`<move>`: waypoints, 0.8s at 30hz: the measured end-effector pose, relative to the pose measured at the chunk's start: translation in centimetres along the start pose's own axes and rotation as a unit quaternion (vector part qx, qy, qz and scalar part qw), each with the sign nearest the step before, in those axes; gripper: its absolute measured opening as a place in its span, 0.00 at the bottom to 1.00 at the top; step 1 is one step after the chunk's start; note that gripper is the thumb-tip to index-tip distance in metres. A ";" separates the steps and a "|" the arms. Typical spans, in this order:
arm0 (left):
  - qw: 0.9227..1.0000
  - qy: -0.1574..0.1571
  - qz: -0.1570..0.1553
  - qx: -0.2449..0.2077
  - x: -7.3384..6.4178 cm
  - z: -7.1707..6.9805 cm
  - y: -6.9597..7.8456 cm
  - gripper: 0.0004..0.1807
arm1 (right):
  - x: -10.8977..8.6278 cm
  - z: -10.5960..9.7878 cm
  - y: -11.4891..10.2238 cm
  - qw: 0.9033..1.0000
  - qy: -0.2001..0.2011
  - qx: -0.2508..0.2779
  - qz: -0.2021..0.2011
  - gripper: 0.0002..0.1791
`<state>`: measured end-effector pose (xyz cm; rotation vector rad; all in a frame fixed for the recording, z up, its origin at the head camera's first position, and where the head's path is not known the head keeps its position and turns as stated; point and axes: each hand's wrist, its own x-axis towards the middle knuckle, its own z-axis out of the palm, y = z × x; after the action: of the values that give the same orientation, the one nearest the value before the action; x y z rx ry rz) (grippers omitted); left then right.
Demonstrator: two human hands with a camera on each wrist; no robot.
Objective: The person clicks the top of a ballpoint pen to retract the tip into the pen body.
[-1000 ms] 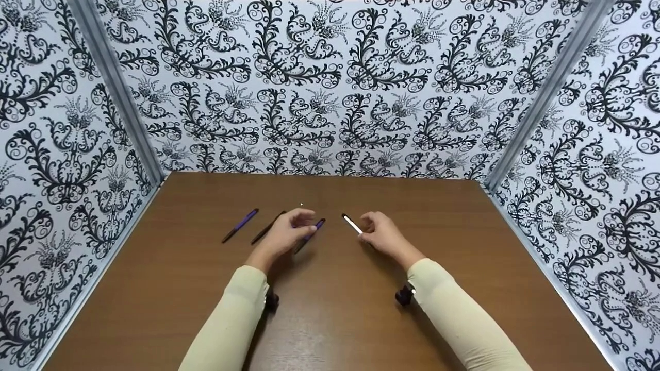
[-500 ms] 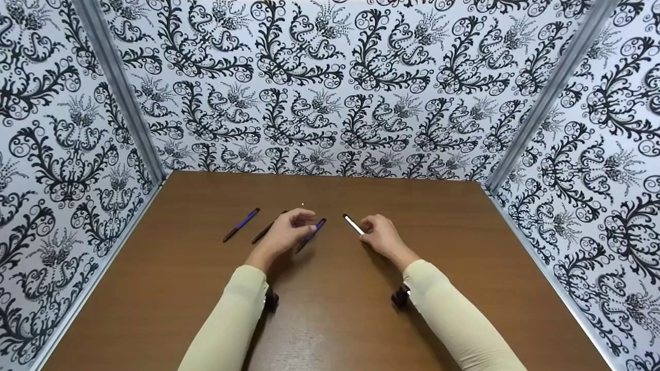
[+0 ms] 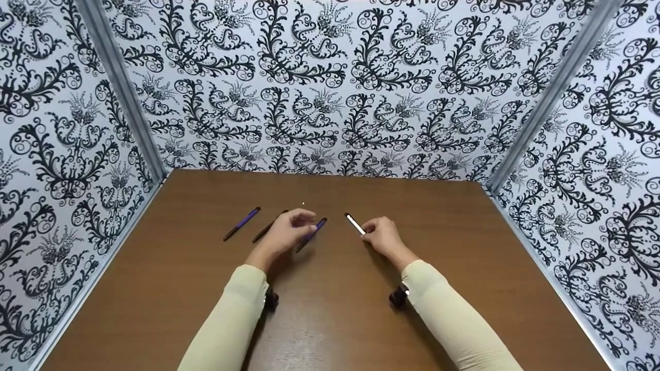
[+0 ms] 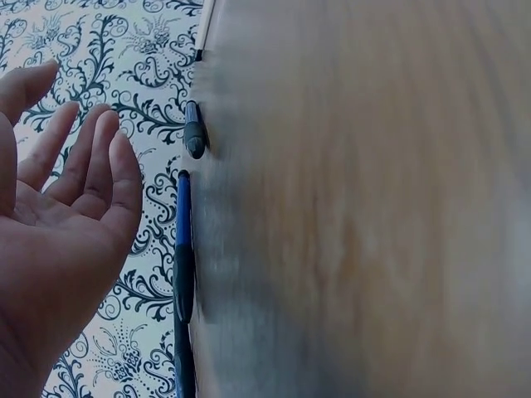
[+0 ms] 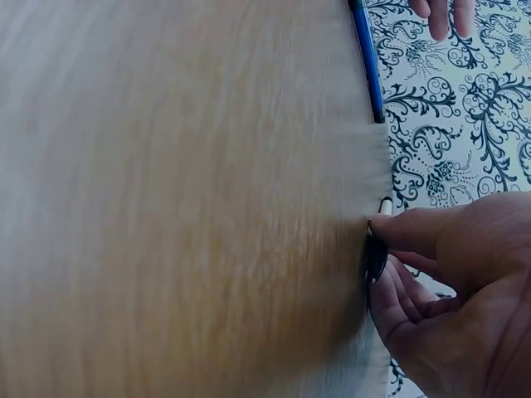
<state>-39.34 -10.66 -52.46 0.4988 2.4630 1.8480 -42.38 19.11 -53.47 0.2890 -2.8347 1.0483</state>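
Observation:
In the head view my right hand [image 3: 384, 237] pinches the lower end of a white pen [image 3: 355, 223] between thumb and fingers. The right wrist view shows that pinch on the pen's dark end [image 5: 377, 255], low by the table. My left hand [image 3: 283, 232], fingers loosely curved, hovers over the pens on the left and holds nothing; in the left wrist view the left hand [image 4: 66, 199] is apart from them. Just right of it lies a blue-and-black pen [image 3: 318, 226]. A dark pen [image 3: 262, 234] is partly hidden behind the hand.
Another blue-and-black pen [image 3: 241, 223] lies farther left on the brown table [image 3: 330, 309]. A tiny white speck [image 3: 303, 203] is beyond the left hand. Patterned walls [image 3: 330, 103] close off the back and both sides.
My right hand has shifted very slightly, keeping its pinch on the white pen. The left hand stays in place, and the view has moved a little.

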 end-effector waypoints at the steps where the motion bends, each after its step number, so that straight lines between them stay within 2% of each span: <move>1: 1.000 -0.001 0.001 0.000 0.0 0.0 0.0 0.20 | 0.0 0.0 0.0 1.000 0.000 -0.001 0.002 0.09; 11: 1.000 0.002 0.004 0.002 0.1 -0.2 0.1 0.21 | 0.1 0.1 -0.1 1.000 0.008 -0.004 -0.004 0.09; 16: 1.000 -0.005 -0.007 -0.006 0.1 -0.1 0.1 0.20 | 0.0 -0.1 -0.1 1.000 0.003 0.002 0.003 0.10; 24: 1.000 0.006 -0.006 -0.011 0.1 -0.1 0.0 0.20 | -0.1 -0.2 -0.1 1.000 0.011 0.011 0.001 0.09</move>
<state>-39.46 -10.69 -52.41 0.4716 2.4436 1.8770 -42.27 19.15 -53.27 0.2749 -2.8059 1.0762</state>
